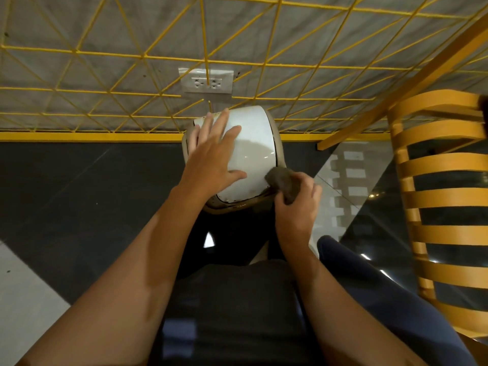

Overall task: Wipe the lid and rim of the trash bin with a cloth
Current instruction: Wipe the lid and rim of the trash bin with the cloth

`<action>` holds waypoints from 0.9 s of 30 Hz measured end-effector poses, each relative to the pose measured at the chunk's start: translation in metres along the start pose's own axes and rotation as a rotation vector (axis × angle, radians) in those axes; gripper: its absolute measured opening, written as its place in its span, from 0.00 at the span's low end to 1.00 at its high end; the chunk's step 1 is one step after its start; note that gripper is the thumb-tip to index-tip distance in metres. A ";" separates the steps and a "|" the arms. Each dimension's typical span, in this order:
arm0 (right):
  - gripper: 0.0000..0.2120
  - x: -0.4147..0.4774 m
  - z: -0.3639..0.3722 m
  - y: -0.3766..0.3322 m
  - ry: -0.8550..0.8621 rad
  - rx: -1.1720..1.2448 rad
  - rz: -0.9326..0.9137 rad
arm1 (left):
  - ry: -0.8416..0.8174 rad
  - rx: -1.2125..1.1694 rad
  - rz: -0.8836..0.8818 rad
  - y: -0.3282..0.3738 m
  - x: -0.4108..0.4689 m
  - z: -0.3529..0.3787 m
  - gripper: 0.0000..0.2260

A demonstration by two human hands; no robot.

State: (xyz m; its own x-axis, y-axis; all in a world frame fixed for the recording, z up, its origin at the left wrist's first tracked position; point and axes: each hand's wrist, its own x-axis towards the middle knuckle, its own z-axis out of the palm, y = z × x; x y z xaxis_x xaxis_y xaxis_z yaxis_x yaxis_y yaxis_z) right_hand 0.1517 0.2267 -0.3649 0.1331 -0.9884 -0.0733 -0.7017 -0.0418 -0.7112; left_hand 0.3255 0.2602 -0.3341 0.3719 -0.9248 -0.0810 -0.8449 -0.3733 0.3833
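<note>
The trash bin stands on the floor against the wall, seen from above. Its white swing lid is glossy, framed by a beige rim with brown grime along the near edge. My left hand lies flat on the left part of the lid, fingers straight and spread. My right hand grips a bunched grey-brown cloth and holds it against the rim at the lid's near right corner. The bin's body is mostly hidden under the lid and my arms.
A yellow slatted chair stands close on the right. Behind the bin is a grey wall with a yellow wire grid and a white power outlet. The floor is dark glossy tile; my legs fill the lower middle.
</note>
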 end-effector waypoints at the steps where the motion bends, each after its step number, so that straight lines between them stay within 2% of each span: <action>1: 0.19 -0.001 0.003 -0.001 -0.042 -0.039 -0.035 | -0.019 -0.009 -0.005 0.000 0.000 0.000 0.42; 5: 0.16 -0.010 0.012 -0.002 -0.192 -0.175 -0.139 | -0.047 0.061 -0.006 -0.002 -0.001 0.005 0.47; 9: 0.15 -0.027 0.016 0.000 -0.219 -0.209 -0.255 | -0.030 0.066 -0.009 -0.003 0.001 0.005 0.46; 12: 0.15 -0.019 0.012 -0.003 -0.188 -0.144 -0.151 | -0.036 0.044 -0.008 -0.003 0.001 0.004 0.46; 16: 0.15 0.008 0.007 -0.012 -0.048 -0.074 0.009 | -0.046 0.030 -0.007 -0.004 0.000 0.003 0.46; 18: 0.15 0.010 0.010 -0.014 -0.074 -0.136 0.005 | -0.050 0.035 -0.007 -0.003 0.000 0.003 0.46; 22: 0.14 -0.010 0.022 -0.004 -0.248 -0.215 -0.060 | -0.047 0.031 -0.014 -0.003 0.001 0.003 0.45; 24: 0.14 -0.016 0.023 -0.001 -0.245 -0.194 -0.086 | -0.046 0.026 -0.011 -0.003 0.001 0.003 0.45; 27: 0.11 -0.006 0.017 -0.005 -0.150 -0.078 0.046 | -0.048 0.024 -0.010 -0.004 0.000 0.004 0.45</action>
State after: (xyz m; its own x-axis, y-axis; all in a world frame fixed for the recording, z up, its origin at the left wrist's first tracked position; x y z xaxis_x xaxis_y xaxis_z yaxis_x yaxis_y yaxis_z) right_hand 0.1664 0.2353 -0.3731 0.1981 -0.9570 -0.2121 -0.7609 -0.0137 -0.6487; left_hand 0.3276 0.2614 -0.3390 0.3616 -0.9234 -0.1288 -0.8504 -0.3833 0.3604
